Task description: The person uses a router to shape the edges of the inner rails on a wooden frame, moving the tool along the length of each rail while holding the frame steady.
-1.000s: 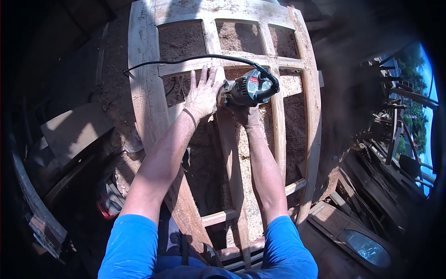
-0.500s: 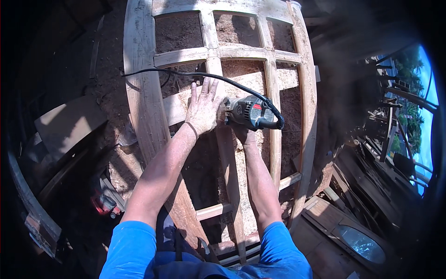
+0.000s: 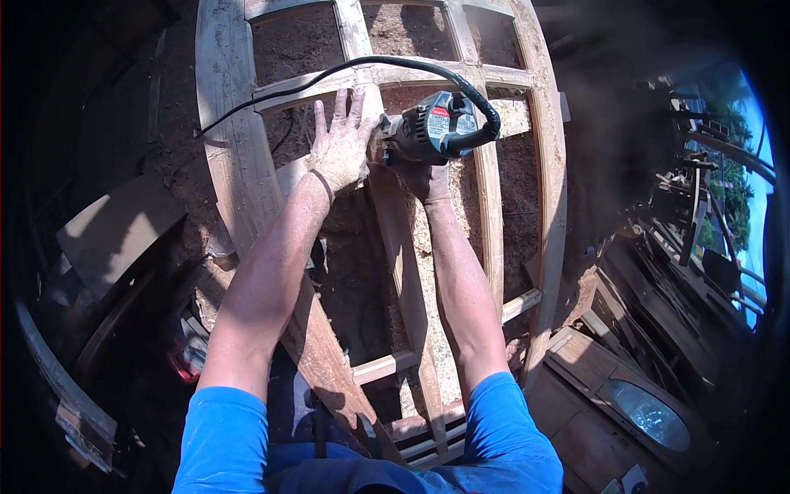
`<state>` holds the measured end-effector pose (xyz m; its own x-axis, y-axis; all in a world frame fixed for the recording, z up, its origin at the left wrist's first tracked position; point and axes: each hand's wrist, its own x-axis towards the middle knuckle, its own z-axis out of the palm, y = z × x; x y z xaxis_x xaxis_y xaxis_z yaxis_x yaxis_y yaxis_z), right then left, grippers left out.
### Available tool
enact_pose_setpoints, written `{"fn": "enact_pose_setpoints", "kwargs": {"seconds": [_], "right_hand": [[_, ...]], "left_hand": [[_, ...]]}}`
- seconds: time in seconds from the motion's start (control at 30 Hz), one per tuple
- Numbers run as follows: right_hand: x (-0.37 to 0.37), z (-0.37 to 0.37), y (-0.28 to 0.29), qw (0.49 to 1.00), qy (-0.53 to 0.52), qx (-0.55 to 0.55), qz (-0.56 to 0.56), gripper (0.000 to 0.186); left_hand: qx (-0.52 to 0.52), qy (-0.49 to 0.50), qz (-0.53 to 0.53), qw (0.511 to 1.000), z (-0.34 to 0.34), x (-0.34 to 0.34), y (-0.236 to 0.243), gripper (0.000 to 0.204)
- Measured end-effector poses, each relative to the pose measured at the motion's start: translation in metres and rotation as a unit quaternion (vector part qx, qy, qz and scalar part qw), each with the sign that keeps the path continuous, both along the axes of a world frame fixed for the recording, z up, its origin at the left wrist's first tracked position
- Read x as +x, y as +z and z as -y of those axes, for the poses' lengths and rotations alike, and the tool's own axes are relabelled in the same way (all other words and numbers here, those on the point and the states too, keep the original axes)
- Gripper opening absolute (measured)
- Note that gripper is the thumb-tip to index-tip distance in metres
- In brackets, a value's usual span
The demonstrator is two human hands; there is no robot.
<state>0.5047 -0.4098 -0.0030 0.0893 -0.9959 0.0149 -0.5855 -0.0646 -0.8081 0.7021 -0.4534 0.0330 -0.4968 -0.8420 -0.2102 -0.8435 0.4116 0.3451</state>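
Note:
A grey-black corded router [image 3: 429, 129] lies on its side over the middle bar of a pale wooden lattice frame [image 3: 234, 115]. My right hand [image 3: 425, 179] holds the router from below; its body hides most of the fingers. My left hand [image 3: 339, 152] rests flat on the middle bar [image 3: 372, 103] at the left end of the router, with several fingers spread and pointing away from me. The thumb side is close to the router's base, and whether it touches cannot be made out. Dust coats both hands and the frame.
The black cable [image 3: 329, 72] arches from the router leftward across the frame. Wood shavings show through the openings. A wooden panel with an oval glass [image 3: 650, 414] lies at lower right, near stacked boards [image 3: 658, 305]. At left are a board [image 3: 119, 230] and a red tool [image 3: 188, 362].
Both hands and the router have moved away from me along the middle bar. The cable now arches higher. My view has shifted slightly, so the frame sits a little higher in it.

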Motion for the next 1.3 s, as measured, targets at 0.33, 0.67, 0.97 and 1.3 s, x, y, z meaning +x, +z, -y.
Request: {"fn": "enact_pose_setpoints", "kwargs": {"seconds": [0.33,0.67,0.97,1.3], "right_hand": [[-0.002,-0.022,0.011,0.999,0.02,-0.006,-0.043,0.046],[-0.019,-0.155,-0.025,0.965,-0.115,0.111,0.207,0.065],[-0.057,-0.173,-0.091,0.991,-0.059,0.119,0.035,0.078],[-0.026,-0.118,-0.044,0.997,-0.032,0.062,0.042,0.077]], "left_hand": [[-0.059,-0.004,0.011,0.998,-0.021,-0.003,-0.015,0.089],[0.026,-0.037,-0.046,0.998,-0.135,-0.018,-0.009,0.096],[0.034,-0.043,0.002,0.998,-0.135,-0.03,0.002,0.096],[0.023,-0.014,0.0,1.0,-0.095,-0.017,-0.002,0.087]]}}
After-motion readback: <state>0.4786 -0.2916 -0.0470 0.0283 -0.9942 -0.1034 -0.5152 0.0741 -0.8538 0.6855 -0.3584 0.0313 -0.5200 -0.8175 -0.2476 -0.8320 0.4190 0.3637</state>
